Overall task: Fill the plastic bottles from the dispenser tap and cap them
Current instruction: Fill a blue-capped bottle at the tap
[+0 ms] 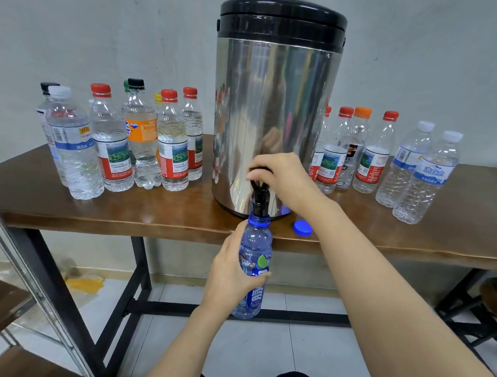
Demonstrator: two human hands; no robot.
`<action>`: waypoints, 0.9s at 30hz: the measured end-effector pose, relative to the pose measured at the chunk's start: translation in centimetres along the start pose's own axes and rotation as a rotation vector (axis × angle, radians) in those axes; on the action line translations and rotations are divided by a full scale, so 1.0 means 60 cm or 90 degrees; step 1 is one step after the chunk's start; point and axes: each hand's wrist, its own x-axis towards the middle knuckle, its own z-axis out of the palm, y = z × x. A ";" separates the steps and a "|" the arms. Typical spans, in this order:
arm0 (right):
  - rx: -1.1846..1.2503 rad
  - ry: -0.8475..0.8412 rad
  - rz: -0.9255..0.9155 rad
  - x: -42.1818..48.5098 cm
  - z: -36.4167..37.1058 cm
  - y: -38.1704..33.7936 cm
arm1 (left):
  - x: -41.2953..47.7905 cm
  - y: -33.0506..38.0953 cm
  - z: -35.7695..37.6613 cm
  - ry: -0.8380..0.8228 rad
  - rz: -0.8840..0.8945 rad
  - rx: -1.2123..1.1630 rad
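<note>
A steel dispenser (273, 107) with a black lid stands at the front edge of a brown table (98, 210). Its black tap (259, 199) points down over the edge. My left hand (231, 271) grips a blue-tinted plastic bottle (256, 247) upright below the table edge, its open neck right under the tap spout. My right hand (277, 172) grips the tap's lever from above. The bottle's blue cap (302, 228) lies on the table just right of the tap.
Several capped bottles (112, 140) stand in a group left of the dispenser, and several more bottles (390, 166) stand to its right. A chair (4, 303) is at lower left, another seat (495, 297) at right. The wall is close behind the table.
</note>
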 end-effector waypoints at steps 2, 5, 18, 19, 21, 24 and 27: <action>0.113 0.060 0.020 -0.003 0.004 0.004 | -0.001 0.000 -0.001 -0.002 0.004 -0.009; 0.135 0.096 0.036 -0.021 0.018 0.010 | 0.000 -0.001 0.000 -0.001 0.008 -0.011; -0.033 -0.088 0.307 -0.106 0.044 0.152 | -0.010 -0.002 0.014 0.016 0.011 -0.029; -0.059 -0.151 0.322 -0.114 0.047 0.158 | -0.013 -0.002 0.018 0.016 0.008 -0.025; -0.077 -0.219 0.320 -0.124 0.054 0.164 | -0.020 -0.004 0.023 0.015 -0.001 -0.023; -0.095 -0.211 0.286 -0.133 0.064 0.170 | -0.032 -0.006 0.026 0.017 -0.004 -0.024; -0.091 -0.168 0.254 -0.141 0.071 0.168 | -0.042 -0.005 0.018 0.014 0.001 -0.021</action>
